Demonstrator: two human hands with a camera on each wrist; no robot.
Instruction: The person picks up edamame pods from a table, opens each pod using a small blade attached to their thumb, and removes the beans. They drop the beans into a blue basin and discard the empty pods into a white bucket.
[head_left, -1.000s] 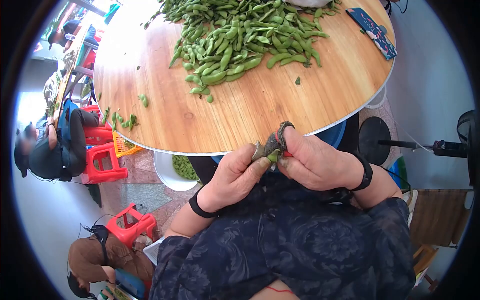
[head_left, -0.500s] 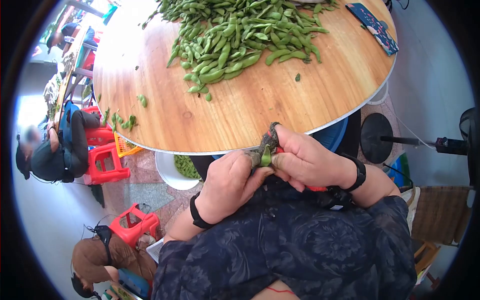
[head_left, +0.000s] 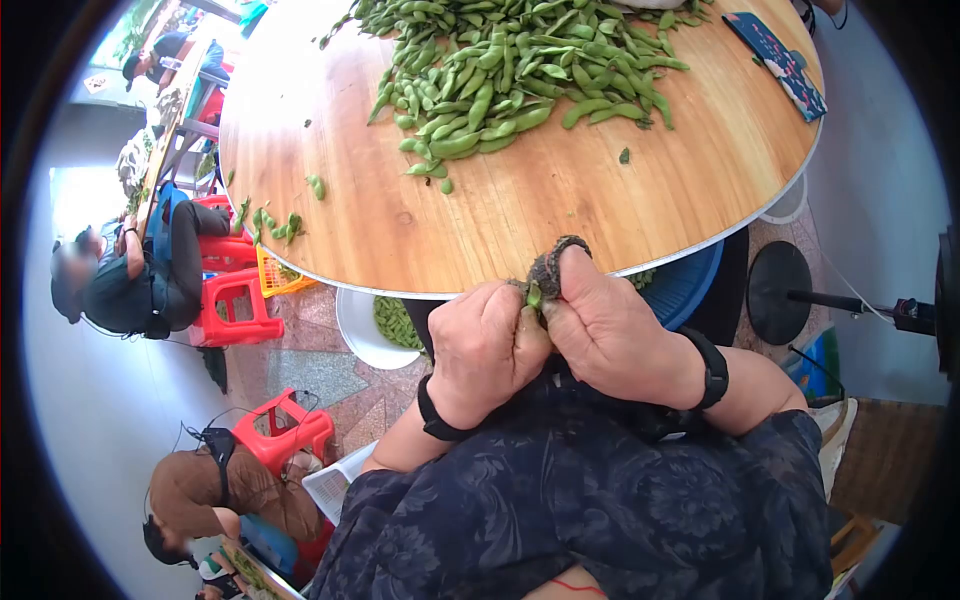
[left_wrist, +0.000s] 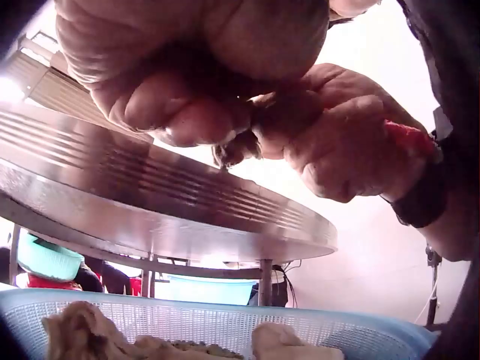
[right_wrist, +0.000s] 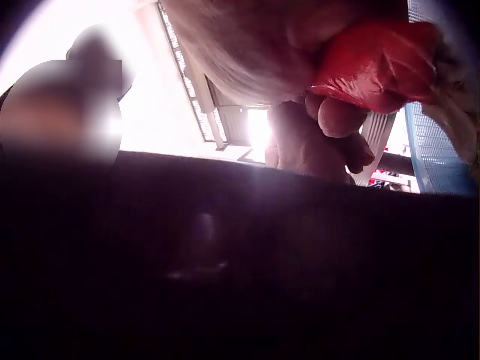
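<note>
Over the near edge of the round wooden table (head_left: 480,240), both hands meet fingertip to fingertip. A small green soybean pod (head_left: 534,295) shows between them, mostly hidden by the fingers. My left hand (head_left: 475,340) pinches it from the left, knuckles up. The right hand (head_left: 622,335) pinches it from the other side, thumb on top. A dark, rough wrap (head_left: 552,262) covers a finger of the right hand, and a red covering (right_wrist: 379,71) shows at that hand in the right wrist view. A big heap of soybean pods (head_left: 490,90) lies farther back on the table.
A blue basket (head_left: 690,285) stands under the table edge at right, and a white basin (head_left: 362,335) holding pods at left. A few loose pods (head_left: 285,228) lie at the table's left. A patterned dark-blue case (head_left: 775,65) rests at back right. People sit on red stools (head_left: 235,305).
The hands have drawn closer together, and less of the pod shows between the fingers. The head view has swung slightly, so the table appears farther right.
</note>
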